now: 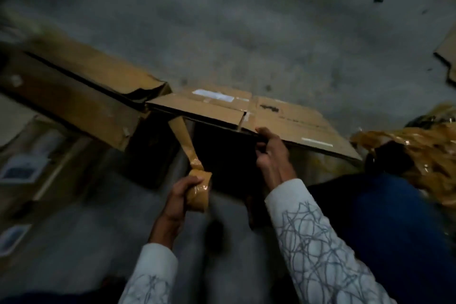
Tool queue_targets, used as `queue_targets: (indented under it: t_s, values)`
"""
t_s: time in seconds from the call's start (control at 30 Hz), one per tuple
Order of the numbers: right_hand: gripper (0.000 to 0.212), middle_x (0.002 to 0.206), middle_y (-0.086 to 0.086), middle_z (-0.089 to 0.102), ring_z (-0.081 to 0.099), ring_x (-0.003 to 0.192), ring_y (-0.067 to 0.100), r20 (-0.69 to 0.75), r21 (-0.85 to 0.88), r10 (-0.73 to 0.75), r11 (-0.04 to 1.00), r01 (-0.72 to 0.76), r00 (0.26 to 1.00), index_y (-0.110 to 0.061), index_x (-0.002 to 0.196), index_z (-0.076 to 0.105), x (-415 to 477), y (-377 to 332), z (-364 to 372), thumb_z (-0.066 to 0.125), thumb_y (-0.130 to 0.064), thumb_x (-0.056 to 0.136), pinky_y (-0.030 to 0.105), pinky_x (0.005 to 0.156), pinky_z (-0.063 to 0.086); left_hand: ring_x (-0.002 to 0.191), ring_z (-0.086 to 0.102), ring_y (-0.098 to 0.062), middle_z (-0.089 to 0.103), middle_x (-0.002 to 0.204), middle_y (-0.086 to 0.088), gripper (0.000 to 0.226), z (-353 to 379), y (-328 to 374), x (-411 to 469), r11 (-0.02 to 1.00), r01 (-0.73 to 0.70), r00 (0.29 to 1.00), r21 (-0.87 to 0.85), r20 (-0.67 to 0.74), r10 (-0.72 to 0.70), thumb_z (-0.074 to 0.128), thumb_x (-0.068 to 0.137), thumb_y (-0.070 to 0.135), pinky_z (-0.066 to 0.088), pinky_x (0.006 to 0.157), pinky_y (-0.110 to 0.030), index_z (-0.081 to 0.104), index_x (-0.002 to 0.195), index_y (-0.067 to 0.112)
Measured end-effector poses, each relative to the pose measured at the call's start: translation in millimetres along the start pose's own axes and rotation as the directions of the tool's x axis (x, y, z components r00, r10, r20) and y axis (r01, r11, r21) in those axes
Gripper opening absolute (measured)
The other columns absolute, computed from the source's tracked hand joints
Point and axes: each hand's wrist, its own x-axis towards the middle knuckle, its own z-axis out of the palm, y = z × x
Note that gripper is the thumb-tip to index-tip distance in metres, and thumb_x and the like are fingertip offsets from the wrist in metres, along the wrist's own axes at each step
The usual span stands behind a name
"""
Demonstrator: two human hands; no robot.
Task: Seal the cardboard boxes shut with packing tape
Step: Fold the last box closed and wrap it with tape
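Note:
A brown cardboard box (291, 116) lies in front of me with its top flaps closed and a dark side facing me. My left hand (181, 195) grips a roll of brown packing tape (198, 191). A strip of tape (183, 138) runs from the roll up to the box's near left edge, where it is stuck. My right hand (270, 153) grips the near edge of the box top, fingers curled round the flap. Both sleeves are white with a grey scribble pattern.
A second, longer cardboard box (81, 86) lies at the left, touching the first. Flat cartons with labels (22, 168) lie on the grey concrete floor further left. A heap of crumpled brown tape (419, 145) sits at the right, with a cardboard scrap (447, 57) beyond it.

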Motion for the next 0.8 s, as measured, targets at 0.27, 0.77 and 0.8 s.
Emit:
queue_targets:
  t_s: [0.27,0.77,0.8]
  values:
    - [0.018,0.053,0.005,0.049,0.04,0.031,0.01,0.115,-0.28,0.05,0.96,-0.016,0.992,-0.005,0.073,0.054,-148.3,15.7,-113.9,0.064,-0.001,0.087,0.014,0.033,0.034,0.061,0.06,-0.022,0.062,0.078,-0.009,0.022,-22.3,-36.2,-168.0,0.987,-0.127,0.985,-0.097,-0.13,0.114,0.066,0.076,0.029,0.053,0.064,-0.039,0.07,0.089,0.012]
    - [0.015,0.09,0.011,0.07,0.051,0.05,0.012,0.267,-0.514,0.095,0.856,0.058,0.959,-0.002,0.086,0.068,-256.1,79.5,-178.4,0.079,0.0,0.076,0.018,0.036,0.04,0.097,0.049,-0.027,0.04,0.123,-0.009,0.075,-90.6,-130.6,-318.9,0.775,-0.071,0.716,0.628,-0.508,0.478,0.076,0.06,0.051,0.048,0.081,-0.043,0.051,0.12,0.014]
    - [0.013,0.087,0.01,0.069,0.051,0.049,0.011,0.269,-0.52,0.087,0.852,0.068,0.959,-0.003,0.084,0.069,-257.6,78.3,-176.8,0.079,-0.002,0.077,0.019,0.037,0.041,0.094,0.048,-0.025,0.041,0.121,-0.007,0.067,-91.9,-131.6,-322.0,0.673,-0.059,0.668,0.738,-0.472,0.575,0.077,0.064,0.048,0.044,0.08,-0.041,0.051,0.118,0.018]
